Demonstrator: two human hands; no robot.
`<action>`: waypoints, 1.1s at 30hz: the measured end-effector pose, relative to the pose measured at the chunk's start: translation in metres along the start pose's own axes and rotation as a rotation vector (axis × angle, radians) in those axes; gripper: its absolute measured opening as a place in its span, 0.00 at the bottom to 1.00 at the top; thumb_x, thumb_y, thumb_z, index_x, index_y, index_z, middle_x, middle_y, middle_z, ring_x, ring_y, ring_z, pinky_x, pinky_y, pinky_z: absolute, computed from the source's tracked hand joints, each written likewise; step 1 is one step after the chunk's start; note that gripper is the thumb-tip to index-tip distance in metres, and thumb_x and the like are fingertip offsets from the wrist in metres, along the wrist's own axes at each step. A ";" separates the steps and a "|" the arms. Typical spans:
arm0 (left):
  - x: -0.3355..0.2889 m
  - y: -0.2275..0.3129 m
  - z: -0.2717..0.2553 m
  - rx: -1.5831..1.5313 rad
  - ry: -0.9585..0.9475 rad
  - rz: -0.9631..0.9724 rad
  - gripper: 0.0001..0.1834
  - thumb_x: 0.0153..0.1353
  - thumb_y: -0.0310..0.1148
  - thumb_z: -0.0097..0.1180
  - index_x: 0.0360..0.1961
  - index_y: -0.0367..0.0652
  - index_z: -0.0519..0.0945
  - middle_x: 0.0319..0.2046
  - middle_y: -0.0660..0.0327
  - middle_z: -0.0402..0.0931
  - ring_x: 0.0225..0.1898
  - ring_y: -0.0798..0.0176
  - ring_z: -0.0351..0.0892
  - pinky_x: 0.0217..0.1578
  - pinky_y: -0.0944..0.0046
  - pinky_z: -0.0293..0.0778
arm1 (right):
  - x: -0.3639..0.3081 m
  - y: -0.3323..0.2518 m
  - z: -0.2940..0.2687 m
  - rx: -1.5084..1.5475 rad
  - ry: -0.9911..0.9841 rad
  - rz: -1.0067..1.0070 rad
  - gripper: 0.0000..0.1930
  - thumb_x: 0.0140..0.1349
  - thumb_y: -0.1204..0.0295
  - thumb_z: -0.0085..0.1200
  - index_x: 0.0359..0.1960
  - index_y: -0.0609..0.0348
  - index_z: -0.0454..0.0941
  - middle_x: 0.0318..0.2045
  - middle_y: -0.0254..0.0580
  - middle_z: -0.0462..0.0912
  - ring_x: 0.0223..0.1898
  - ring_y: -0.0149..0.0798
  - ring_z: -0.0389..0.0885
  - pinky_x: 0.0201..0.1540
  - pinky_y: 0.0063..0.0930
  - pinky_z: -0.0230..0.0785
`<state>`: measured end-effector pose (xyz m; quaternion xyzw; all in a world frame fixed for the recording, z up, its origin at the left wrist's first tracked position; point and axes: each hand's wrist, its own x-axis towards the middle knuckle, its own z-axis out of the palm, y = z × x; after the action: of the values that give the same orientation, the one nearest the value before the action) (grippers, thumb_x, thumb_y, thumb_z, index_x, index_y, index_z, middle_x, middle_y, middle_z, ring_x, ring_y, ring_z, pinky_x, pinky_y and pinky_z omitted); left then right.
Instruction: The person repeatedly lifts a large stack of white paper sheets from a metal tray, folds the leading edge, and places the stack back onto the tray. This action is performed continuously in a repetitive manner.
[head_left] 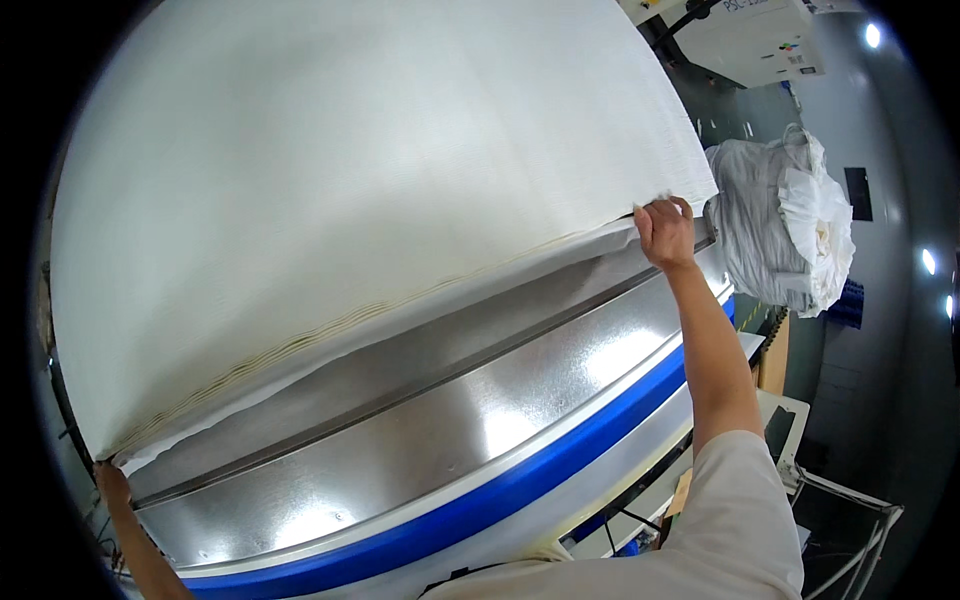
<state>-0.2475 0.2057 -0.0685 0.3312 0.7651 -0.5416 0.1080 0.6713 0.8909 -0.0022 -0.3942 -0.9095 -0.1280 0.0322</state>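
Note:
A wide sheet of white fabric [400, 130] spreads over most of the view, with several layered edges showing along its near side. My right hand [665, 232] is closed on the fabric's near edge by its right corner. At the far lower left, my left hand [113, 485] grips the same edge near the other corner, its fingers partly hidden. Between the hands the edge hangs slightly, with a gap beneath it over a shiny metal surface [430, 430].
A blue strip [520, 485] and a white rim run along the table's near side. Beyond the right end stands a large white sack [775, 220]. A white machine cabinet [745, 45] is at the top right, and a white metal frame [870, 540] at the lower right.

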 end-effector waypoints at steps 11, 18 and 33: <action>-0.011 -0.005 -0.008 -0.216 0.160 0.025 0.16 0.61 0.27 0.49 0.50 0.35 0.74 0.53 0.47 0.68 0.54 0.47 0.67 0.56 0.51 0.66 | 0.007 0.079 -0.010 -0.109 -0.688 0.260 0.12 0.62 0.67 0.45 0.39 0.54 0.81 0.44 0.47 0.81 0.49 0.46 0.78 0.58 0.43 0.64; -0.021 -0.056 -0.008 0.042 0.244 0.059 0.16 0.65 0.30 0.44 0.50 0.39 0.76 0.53 0.54 0.72 0.55 0.54 0.69 0.57 0.57 0.65 | -0.006 0.100 0.033 -0.244 -0.697 0.285 0.14 0.59 0.74 0.47 0.45 0.51 0.80 0.45 0.46 0.80 0.51 0.47 0.77 0.52 0.38 0.71; -0.313 0.068 0.066 -0.681 0.214 -0.053 0.19 0.58 0.29 0.44 0.50 0.35 0.73 0.46 0.45 0.74 0.49 0.41 0.73 0.50 0.48 0.69 | -0.242 0.078 -0.040 0.322 -0.071 0.774 0.11 0.51 0.73 0.47 0.33 0.62 0.80 0.25 0.54 0.81 0.27 0.48 0.79 0.31 0.40 0.69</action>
<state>0.0191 0.0372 0.0184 0.3108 0.9171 -0.2204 0.1173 0.8929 0.7604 0.0139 -0.7009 -0.7032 0.0512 0.1079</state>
